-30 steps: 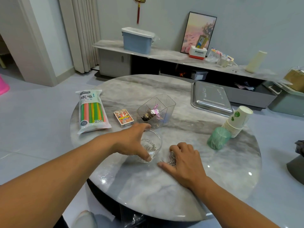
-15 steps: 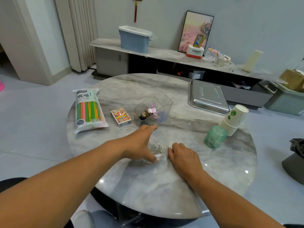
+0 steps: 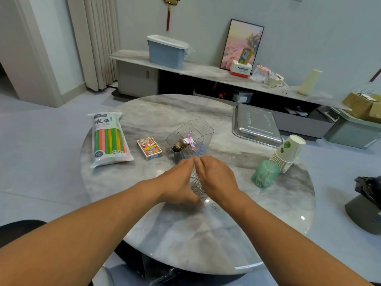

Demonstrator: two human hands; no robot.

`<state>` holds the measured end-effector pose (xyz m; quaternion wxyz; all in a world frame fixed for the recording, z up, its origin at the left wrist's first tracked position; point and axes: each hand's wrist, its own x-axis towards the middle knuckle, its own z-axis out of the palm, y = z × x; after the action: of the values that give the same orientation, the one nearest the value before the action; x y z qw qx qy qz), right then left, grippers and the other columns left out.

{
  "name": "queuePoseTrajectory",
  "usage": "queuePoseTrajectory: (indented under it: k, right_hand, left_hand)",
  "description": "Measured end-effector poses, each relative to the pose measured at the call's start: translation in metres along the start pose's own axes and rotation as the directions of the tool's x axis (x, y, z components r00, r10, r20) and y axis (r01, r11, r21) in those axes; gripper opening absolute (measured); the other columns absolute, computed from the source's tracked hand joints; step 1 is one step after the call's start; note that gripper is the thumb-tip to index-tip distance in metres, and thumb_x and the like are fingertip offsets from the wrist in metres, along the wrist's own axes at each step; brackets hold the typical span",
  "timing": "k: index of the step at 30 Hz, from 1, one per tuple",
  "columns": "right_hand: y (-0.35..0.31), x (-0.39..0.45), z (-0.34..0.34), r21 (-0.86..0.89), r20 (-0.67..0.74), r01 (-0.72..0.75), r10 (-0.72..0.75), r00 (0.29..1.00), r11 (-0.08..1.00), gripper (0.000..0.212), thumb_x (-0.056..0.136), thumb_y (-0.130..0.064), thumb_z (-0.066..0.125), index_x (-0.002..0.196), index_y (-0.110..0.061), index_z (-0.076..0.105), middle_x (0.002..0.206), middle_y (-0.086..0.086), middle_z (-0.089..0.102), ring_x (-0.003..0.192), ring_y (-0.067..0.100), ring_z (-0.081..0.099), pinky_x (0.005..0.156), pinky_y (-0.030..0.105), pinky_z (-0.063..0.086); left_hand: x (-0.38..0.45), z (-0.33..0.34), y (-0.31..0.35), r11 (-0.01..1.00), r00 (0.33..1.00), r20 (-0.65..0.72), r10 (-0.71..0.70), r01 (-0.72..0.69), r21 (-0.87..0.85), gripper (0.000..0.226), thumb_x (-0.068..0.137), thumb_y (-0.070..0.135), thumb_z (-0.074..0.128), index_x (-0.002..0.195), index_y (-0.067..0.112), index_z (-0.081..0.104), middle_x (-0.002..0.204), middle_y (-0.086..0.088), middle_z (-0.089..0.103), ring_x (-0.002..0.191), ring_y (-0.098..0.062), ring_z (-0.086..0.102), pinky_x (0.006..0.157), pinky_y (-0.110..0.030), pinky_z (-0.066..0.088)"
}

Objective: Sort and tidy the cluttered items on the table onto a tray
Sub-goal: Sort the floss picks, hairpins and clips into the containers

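Both hands meet over a small glass bowl (image 3: 196, 187) of paper clips near the centre of the round marble table (image 3: 206, 234). The left hand (image 3: 178, 180) curls round the bowl's left side, gripping it. The right hand (image 3: 215, 178) arches over the bowl with its fingertips touching the left hand's; whether it grasps anything cannot be told. One loose clip (image 3: 214, 207) lies just near of the bowl. A clear organiser (image 3: 190, 140) stands just beyond the hands. Left of it lie a card box (image 3: 149, 148) and a straw pack (image 3: 109, 139). The steel tray (image 3: 256, 124) sits at the far right, with paper cups (image 3: 287, 151) and a green roll (image 3: 265, 176) near of it.
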<state>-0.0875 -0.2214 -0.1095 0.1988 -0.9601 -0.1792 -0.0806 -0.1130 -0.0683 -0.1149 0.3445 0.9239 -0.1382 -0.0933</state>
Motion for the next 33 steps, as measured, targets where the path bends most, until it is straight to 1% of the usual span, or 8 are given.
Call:
queuePoseTrajectory:
  k: [4,10,14,18,22,26,30,33]
  right_hand:
    - [0.002,-0.001,-0.012,0.194,0.072,-0.007,-0.007,0.997,0.981,0.056,0.107,-0.054,0.031,0.104,-0.019,0.075,0.096,0.001,0.075,0.09,0.02,0.069,0.082,0.04,0.054]
    - [0.03,0.0,-0.022,0.59,0.078,-0.221,0.217,0.973,0.777,0.033,0.106,-0.042,0.048,0.1,-0.024,0.075,0.094,-0.003,0.075,0.085,0.008,0.068,0.072,0.028,0.057]
    - [0.073,-0.006,-0.023,0.199,0.27,-0.478,0.421,0.866,0.856,0.034,0.098,-0.025,0.062,0.094,0.008,0.069,0.07,0.006,0.057,0.066,0.019,0.05,0.066,0.038,0.051]
    - [0.079,-0.029,-0.027,0.061,0.472,-0.608,0.514,0.716,0.791,0.04,0.075,-0.034,0.089,0.081,-0.008,0.059,0.071,0.012,0.046,0.065,0.025,0.047,0.063,0.039,0.054]
    - [0.043,-0.032,-0.021,-0.008,0.524,-0.505,0.434,0.733,0.863,0.053,0.062,-0.034,0.096,0.09,0.001,0.068,0.079,0.015,0.066,0.068,0.023,0.061,0.071,0.041,0.062]
    - [0.021,-0.019,-0.02,-0.26,0.527,-0.264,0.365,0.767,0.929,0.017,0.072,-0.014,0.078,0.082,-0.003,0.07,0.076,0.01,0.069,0.066,0.022,0.061,0.059,0.026,0.05]
    - [0.019,-0.005,-0.023,-0.42,0.562,-0.073,0.322,0.761,0.905,0.025,0.079,-0.003,0.07,0.103,0.001,0.076,0.102,0.015,0.074,0.095,0.029,0.071,0.079,0.032,0.059]
    - [0.019,0.0,-0.021,-0.439,0.573,-0.037,0.312,0.758,0.898,0.025,0.072,-0.001,0.075,0.097,0.0,0.075,0.098,0.017,0.075,0.092,0.03,0.073,0.08,0.039,0.062]
  left_hand:
    - [0.001,-0.001,-0.004,0.999,1.0,-0.003,0.027,-0.027,-0.036,0.106,0.057,0.047,0.09,0.143,0.031,0.03,0.144,0.004,0.039,0.127,-0.016,0.048,0.105,-0.039,0.047]
    - [0.003,0.002,-0.012,0.999,0.998,0.031,-0.045,0.045,0.0,0.133,0.057,0.048,0.092,0.159,0.026,0.008,0.159,-0.001,0.024,0.142,-0.019,0.034,0.112,-0.031,0.037]
    - [0.005,-0.001,-0.018,0.996,0.997,0.03,-0.074,0.073,0.044,0.13,0.063,0.046,0.091,0.16,0.024,0.008,0.161,-0.003,0.019,0.146,-0.023,0.028,0.116,-0.033,0.032]
    - [0.01,-0.005,-0.021,0.989,0.994,0.023,-0.102,0.099,0.109,0.129,0.065,0.045,0.091,0.16,0.021,0.008,0.162,-0.004,0.016,0.15,-0.023,0.019,0.12,-0.037,0.027]
    - [0.012,-0.006,-0.02,0.987,0.994,0.037,-0.102,0.096,0.132,0.13,0.065,0.045,0.091,0.16,0.019,0.006,0.163,-0.003,0.014,0.151,-0.022,0.017,0.12,-0.036,0.026]
    - [0.011,-0.001,-0.016,0.991,0.994,0.075,-0.078,0.069,0.118,0.132,0.066,0.046,0.091,0.161,0.02,0.003,0.165,-0.001,0.01,0.152,-0.021,0.016,0.121,-0.033,0.024]
    - [0.011,-0.01,-0.016,0.982,0.987,0.107,-0.12,0.102,0.161,0.127,0.066,0.042,0.091,0.16,0.023,0.008,0.163,-0.002,0.016,0.147,-0.024,0.029,0.116,-0.037,0.035]
    - [0.008,-0.023,-0.019,0.97,0.97,0.194,-0.149,0.106,0.217,0.123,0.065,0.042,0.092,0.159,0.024,0.014,0.157,-0.001,0.022,0.138,-0.026,0.041,0.108,-0.041,0.045]
